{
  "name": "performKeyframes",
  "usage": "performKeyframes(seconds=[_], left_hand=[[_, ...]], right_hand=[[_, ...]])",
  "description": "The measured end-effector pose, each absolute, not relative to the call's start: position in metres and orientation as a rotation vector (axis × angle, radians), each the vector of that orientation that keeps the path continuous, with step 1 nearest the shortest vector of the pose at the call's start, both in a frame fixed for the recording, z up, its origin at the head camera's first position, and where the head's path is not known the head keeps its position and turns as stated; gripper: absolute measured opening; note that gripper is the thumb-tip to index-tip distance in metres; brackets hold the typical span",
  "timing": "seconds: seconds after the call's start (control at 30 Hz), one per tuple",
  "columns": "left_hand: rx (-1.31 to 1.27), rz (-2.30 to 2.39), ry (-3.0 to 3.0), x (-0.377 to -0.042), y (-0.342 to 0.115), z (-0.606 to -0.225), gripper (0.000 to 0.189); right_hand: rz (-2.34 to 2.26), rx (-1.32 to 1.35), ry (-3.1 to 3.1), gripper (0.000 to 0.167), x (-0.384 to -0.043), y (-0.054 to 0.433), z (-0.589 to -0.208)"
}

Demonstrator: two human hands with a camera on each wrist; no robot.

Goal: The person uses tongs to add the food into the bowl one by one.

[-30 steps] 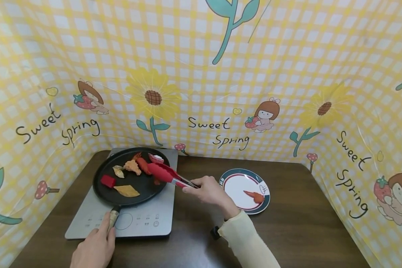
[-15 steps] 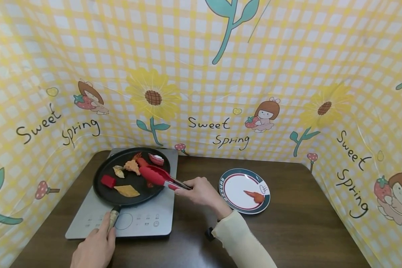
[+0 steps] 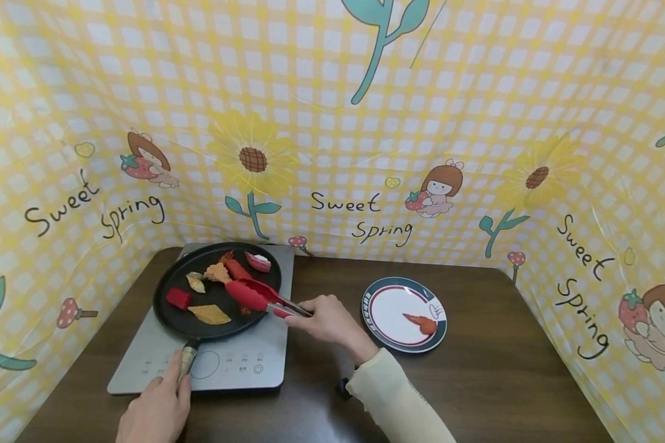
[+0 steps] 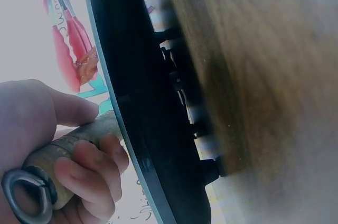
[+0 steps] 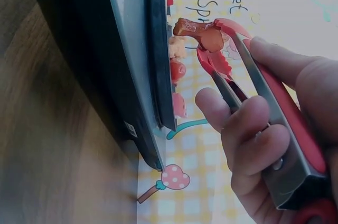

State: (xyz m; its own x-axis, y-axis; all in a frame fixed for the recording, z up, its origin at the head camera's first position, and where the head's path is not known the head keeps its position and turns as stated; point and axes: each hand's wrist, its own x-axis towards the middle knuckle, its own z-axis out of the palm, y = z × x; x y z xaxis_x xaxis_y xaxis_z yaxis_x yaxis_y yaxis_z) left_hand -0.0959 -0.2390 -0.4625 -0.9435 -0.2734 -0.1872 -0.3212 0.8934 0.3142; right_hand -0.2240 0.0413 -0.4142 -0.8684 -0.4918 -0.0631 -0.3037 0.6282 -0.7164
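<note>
My left hand [image 3: 156, 403] grips the handle [image 3: 186, 362] of a round black frying pan [image 3: 188, 324], fingers curled round it in the left wrist view. My right hand [image 3: 329, 320] holds red-tipped metal tongs [image 3: 255, 295] over the pan's right side. Between the tong tips is a brown, drumstick-shaped piece of food [image 5: 203, 33], mostly hidden by the tongs in the head view. In the pan lie a red block [image 3: 179, 299], a flat tan piece [image 3: 210, 314], a dumpling-like piece [image 3: 196, 283], a lumpy orange piece [image 3: 217, 272], a red sausage-like piece [image 3: 237, 269] and a pink-and-white piece [image 3: 258, 262].
The pan sits on a silver induction cooker [image 3: 271, 363] at the left of the brown table [image 3: 493, 369]. To the right stands a white plate with a dark rim [image 3: 388, 320], bearing an orange-brown piece [image 3: 424, 325]. A yellow checked cloth [image 3: 332, 135] surrounds the table.
The right hand has moved a little left and toward the person, carrying the tongs and the brown piece off the red sausage-like piece. The left hand and pan stay put.
</note>
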Motion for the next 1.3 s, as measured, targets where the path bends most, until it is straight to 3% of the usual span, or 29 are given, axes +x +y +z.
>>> performKeyframes(seconds=[0.57, 1.3], left_hand=[[-0.458, 0.51, 2.922, -0.095, -0.239, -0.46, 0.058], [-0.446, 0.514, 2.949, -0.095, -0.239, -0.463, 0.057]], right_hand=[[-1.018, -0.695, 2.642, 0.04, -0.222, 0.034, -0.424], [-0.937, -0.699, 2.704, 0.033, -0.224, 0.022, -0.426]])
